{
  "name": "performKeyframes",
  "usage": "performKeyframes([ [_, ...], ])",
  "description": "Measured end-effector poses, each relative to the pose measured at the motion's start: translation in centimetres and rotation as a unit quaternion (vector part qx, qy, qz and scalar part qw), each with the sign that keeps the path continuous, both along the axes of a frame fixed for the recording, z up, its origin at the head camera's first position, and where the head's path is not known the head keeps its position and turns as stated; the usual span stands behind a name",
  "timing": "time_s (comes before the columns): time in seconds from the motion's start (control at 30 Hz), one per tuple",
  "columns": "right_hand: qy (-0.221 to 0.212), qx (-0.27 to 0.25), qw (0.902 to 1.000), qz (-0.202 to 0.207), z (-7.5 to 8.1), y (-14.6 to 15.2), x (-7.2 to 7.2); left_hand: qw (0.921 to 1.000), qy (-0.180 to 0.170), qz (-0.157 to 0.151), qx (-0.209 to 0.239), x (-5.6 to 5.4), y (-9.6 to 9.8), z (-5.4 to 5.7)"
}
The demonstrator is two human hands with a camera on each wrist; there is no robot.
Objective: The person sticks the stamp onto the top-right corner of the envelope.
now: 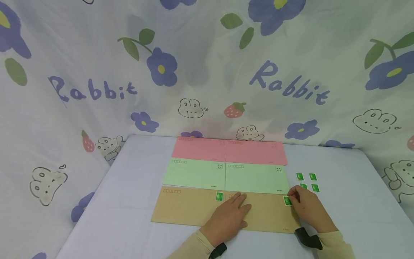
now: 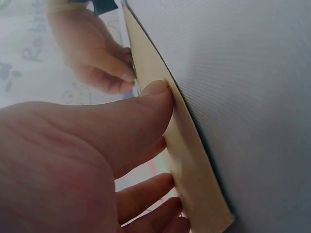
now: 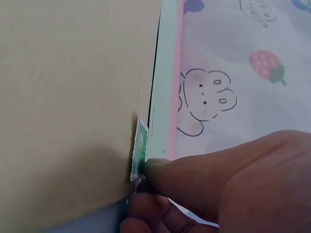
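Observation:
My right hand (image 1: 308,207) pinches a green stamp (image 1: 287,200) between thumb and fingertips at the upper right corner of the right brown envelope (image 1: 268,216). In the right wrist view the stamp (image 3: 139,148) stands tilted, its lower edge close over the brown paper. My left hand (image 1: 228,219) rests on the same envelope with its fingers spread, near the seam with the left brown envelope (image 1: 184,207). Another green stamp (image 1: 219,196) sits flat in the upper right corner of that left one. In the left wrist view the thumb (image 2: 155,92) presses by the envelope's near edge.
Two light green envelopes (image 1: 194,174) lie behind the brown ones, and two pink envelopes (image 1: 200,148) behind those. Several loose green stamps (image 1: 312,176) lie on the white table (image 1: 343,169) to the right. A printed cloth (image 1: 207,64) hangs at the back.

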State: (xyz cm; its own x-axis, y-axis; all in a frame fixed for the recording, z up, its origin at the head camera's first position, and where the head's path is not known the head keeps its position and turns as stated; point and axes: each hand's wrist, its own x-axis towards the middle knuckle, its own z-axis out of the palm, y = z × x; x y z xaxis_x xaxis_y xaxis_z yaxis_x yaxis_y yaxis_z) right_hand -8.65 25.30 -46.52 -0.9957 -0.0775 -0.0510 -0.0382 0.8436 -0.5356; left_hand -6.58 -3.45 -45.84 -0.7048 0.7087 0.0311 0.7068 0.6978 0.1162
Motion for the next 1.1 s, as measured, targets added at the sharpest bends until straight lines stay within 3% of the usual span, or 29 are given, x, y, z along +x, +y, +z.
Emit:
performKeyframes([
  [0.63,-0.001,-0.003,1.0,0.003,0.18,-0.04,0.12,0.9999,0.009,0.002,-0.005,0.11,0.01,-0.15],
  [1.1,0.004,-0.016,0.9998,0.007,0.29,0.28,0.09,0.9987,0.051,-0.002,-0.002,-0.07,-0.37,0.5],
])
